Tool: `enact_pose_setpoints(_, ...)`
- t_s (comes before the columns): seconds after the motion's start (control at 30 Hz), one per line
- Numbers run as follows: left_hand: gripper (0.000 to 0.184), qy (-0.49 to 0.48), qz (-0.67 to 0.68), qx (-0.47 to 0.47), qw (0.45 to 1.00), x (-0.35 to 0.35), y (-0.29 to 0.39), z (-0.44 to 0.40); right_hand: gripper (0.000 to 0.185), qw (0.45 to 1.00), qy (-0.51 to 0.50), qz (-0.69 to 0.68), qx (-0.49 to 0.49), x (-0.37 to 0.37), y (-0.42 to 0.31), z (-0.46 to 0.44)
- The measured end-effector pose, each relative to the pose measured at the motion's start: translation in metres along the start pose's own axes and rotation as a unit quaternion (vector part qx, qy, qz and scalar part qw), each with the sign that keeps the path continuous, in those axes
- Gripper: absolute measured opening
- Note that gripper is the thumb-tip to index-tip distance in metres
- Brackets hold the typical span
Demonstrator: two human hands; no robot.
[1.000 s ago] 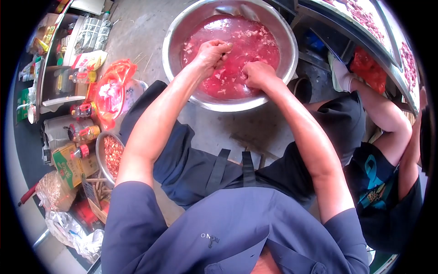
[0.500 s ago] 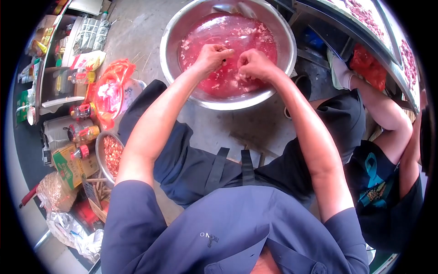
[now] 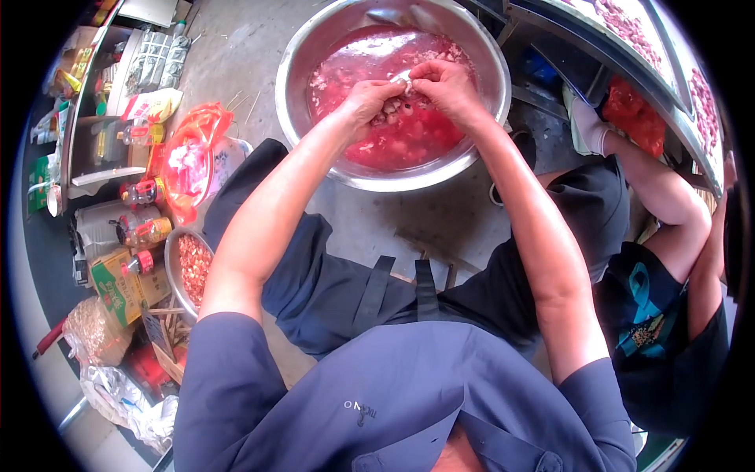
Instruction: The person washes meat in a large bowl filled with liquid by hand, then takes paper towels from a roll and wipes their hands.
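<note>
A wide metal basin (image 3: 391,182) stands on the floor in front of me, holding reddish liquid (image 3: 409,153) with pale, fleshy scraps floating in it. Over it, my left hand (image 3: 373,101) pinches one side of a small whitish fleshy piece (image 3: 404,78). On the other side of that piece, my right hand (image 3: 445,85) has its thumb and fingers closed on it. Both hands meet fingertip to fingertip just above the liquid. The piece is mostly covered by my fingers, so its exact kind cannot be made out.
At my left are a bowl of reddish chopped bits (image 3: 194,267), sauce bottles (image 3: 149,230), a red plastic bag (image 3: 189,157) and a carton (image 3: 118,287). A seated person (image 3: 657,189) is close on my right, beside a metal-edged table (image 3: 582,35) bearing trays of reddish pieces.
My hands have come together and a little upward, from apart at the liquid's surface. A whitish piece now shows between the fingertips, and the liquid looks more stirred.
</note>
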State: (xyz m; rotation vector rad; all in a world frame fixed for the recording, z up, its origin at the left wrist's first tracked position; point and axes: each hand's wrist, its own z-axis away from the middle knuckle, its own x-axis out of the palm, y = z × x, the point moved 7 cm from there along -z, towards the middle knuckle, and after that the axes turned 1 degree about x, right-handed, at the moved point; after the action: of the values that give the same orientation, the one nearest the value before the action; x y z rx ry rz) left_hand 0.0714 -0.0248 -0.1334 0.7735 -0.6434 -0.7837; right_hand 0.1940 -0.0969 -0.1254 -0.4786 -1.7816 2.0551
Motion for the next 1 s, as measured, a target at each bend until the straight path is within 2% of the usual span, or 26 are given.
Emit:
enact_pose_setpoints(0.03, 0.018, 0.000, -0.001, 0.000, 1.000, 0.002, 0.001, 0.002, 0.016, 0.996, 0.003, 0.079, -0.029, 0.000, -0.006, 0.001)
enact_pose_setpoints(0.07, 0.015, 0.016, 0.009, 0.041, 0.999, 0.002, 0.006, 0.005, 0.020, 0.986, 0.007, 0.157, -0.057, 0.001, -0.012, 0.002)
enact_pose_setpoints(0.1, 0.013, 0.031, 0.020, 0.082, 0.996, 0.001, 0.012, 0.007, 0.020, 0.986, 0.007, 0.157, -0.057, 0.001, -0.007, 0.002)
enact_pose_setpoints(0.17, 0.011, 0.044, 0.015, 0.059, 0.997, -0.009, 0.006, -0.003, 0.027, 0.975, 0.019, 0.176, -0.136, 0.002, -0.006, 0.006)
enact_pose_setpoints(0.33, 0.008, 0.055, 0.002, 0.037, 0.998, -0.012, 0.004, -0.005, 0.028, 0.967, -0.052, 0.223, -0.111, 0.015, -0.012, 0.010)
enact_pose_setpoints(0.53, 0.011, 0.054, -0.062, 0.034, 0.996, -0.006, 0.007, 0.000, 0.023, 0.930, -0.049, 0.343, -0.123, 0.020, -0.018, 0.016)
enact_pose_setpoints(0.67, 0.013, 0.051, -0.058, 0.058, 0.995, -0.005, 0.006, -0.002, 0.023, 0.918, -0.023, 0.363, -0.157, 0.023, -0.015, 0.017)
enact_pose_setpoints(0.73, 0.012, 0.052, -0.059, 0.061, 0.995, -0.005, 0.008, -0.002, 0.030, 0.913, -0.044, 0.393, -0.103, 0.026, -0.013, 0.019)
enact_pose_setpoints(0.83, 0.008, 0.052, -0.017, 0.045, 0.998, -0.010, 0.007, -0.005, 0.031, 0.925, -0.029, 0.372, -0.073, 0.025, -0.015, 0.018)
enact_pose_setpoints(0.97, 0.005, 0.030, 0.078, 0.046, 0.995, -0.012, 0.008, -0.006, 0.034, 0.932, -0.012, 0.353, -0.084, 0.024, -0.011, 0.013)
enact_pose_setpoints(1.0, 0.005, 0.023, 0.103, 0.042, 0.993, -0.012, 0.008, -0.006, 0.034, 0.947, -0.004, 0.309, -0.092, 0.022, -0.011, 0.012)
